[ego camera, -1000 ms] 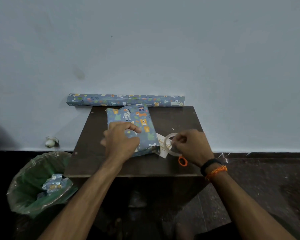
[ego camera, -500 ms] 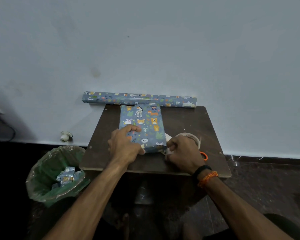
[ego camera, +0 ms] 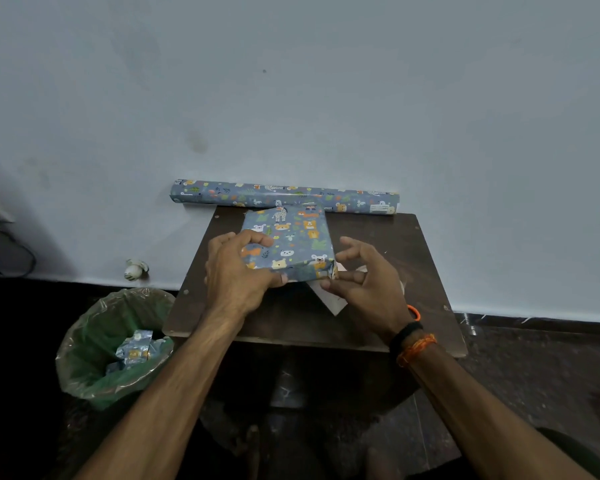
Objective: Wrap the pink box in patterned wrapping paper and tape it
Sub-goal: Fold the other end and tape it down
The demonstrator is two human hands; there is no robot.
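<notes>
The box wrapped in blue animal-patterned paper (ego camera: 293, 242) lies lengthwise on the small dark table (ego camera: 388, 244), its near end raised a little. My left hand (ego camera: 236, 271) grips its near left corner, fingers curled over the top and thumb along the near end. My right hand (ego camera: 364, 282) is at the near right corner. Its thumb and forefinger pinch the loose paper flap (ego camera: 331, 301), whose white underside sticks out below the box. The pink box itself is hidden under the paper. The tape roll is hidden behind my right hand.
A roll of the same patterned paper (ego camera: 284, 197) lies along the wall at the table's far edge. An orange scissors handle (ego camera: 414, 312) peeks out by my right wrist. A bin with a green liner (ego camera: 115, 344) and paper scraps stands on the floor at the left.
My right hand left the tape roll and came to the box's near right corner, taking the flap. My left hand shifted to the near left corner and the near end lifted.
</notes>
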